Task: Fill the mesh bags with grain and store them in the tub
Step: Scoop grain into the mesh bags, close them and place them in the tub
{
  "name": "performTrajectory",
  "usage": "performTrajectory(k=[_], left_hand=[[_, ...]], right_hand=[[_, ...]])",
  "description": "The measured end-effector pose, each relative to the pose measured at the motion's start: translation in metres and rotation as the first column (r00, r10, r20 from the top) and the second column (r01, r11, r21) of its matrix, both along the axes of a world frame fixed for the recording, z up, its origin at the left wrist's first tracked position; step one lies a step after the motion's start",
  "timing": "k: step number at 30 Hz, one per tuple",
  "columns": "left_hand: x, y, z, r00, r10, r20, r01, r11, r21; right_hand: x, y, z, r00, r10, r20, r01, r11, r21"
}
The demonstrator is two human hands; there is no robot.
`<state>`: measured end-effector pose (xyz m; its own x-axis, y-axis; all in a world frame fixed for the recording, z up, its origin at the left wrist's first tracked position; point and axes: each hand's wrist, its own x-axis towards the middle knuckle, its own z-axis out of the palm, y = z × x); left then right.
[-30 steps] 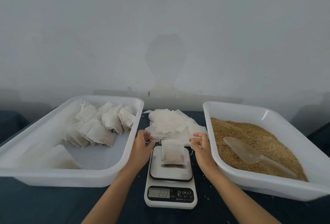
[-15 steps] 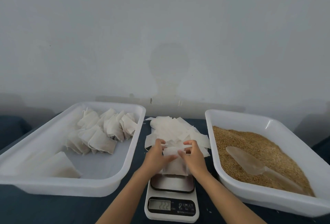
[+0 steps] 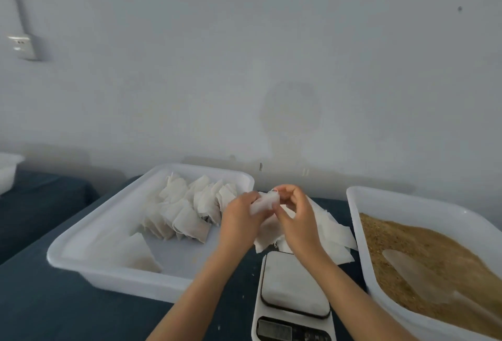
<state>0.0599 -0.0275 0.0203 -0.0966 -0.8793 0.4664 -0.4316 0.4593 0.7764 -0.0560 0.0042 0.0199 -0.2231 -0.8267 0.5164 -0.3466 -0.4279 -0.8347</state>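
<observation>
Both my hands hold a small white mesh bag (image 3: 264,202) in the air above the pile of flat bags (image 3: 330,228). My left hand (image 3: 241,218) grips its lower part. My right hand (image 3: 294,215) pinches its top edge. Left of them a white tub (image 3: 89,234) holds several filled mesh bags (image 3: 187,210). At the right another white tub (image 3: 353,204) is full of brown grain (image 3: 423,243), with a clear scoop (image 3: 407,267) lying on it.
A white digital scale (image 3: 292,286) stands between the tubs, its plate bare. Everything rests on a dark blue tabletop (image 3: 40,302) against a grey wall. Part of another white tub (image 3: 6,169) shows at the far left.
The bag was lifted off the scale and raised above the flat bags, and both hands closed together on it. The camera has swung left and down.
</observation>
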Motion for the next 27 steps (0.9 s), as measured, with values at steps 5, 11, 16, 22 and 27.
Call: performTrajectory(k=[5, 11, 16, 22, 27], left_hand=[[0.074, -0.015, 0.008, 0.970, 0.201, 0.133, -0.206, 0.978, 0.022], [0.154, -0.034, -0.017, 0.838, 0.228, 0.497, -0.371, 0.904, 0.211], [0.183, -0.034, -0.030, 0.741, 0.025, 0.671, -0.418, 0.800, 0.431], [0.197, -0.032, -0.032, 0.547, -0.006, 0.837, -0.542, 0.760, 0.359], [0.190, -0.029, -0.028, 0.469, 0.122, 0.875, -0.577, 0.792, 0.199]], right_hand=[[0.045, -0.010, -0.006, 0.977, 0.190, -0.102, -0.176, 0.975, 0.135], [0.096, -0.020, -0.022, 0.823, 0.412, -0.391, -0.270, 0.890, 0.368], [0.129, -0.022, -0.026, 0.455, 0.539, -0.709, -0.214, 0.839, 0.500], [0.150, -0.025, -0.018, 0.321, 0.774, -0.546, -0.199, 0.618, 0.760], [0.147, -0.030, -0.024, 0.269, 0.794, -0.545, -0.189, 0.598, 0.778]])
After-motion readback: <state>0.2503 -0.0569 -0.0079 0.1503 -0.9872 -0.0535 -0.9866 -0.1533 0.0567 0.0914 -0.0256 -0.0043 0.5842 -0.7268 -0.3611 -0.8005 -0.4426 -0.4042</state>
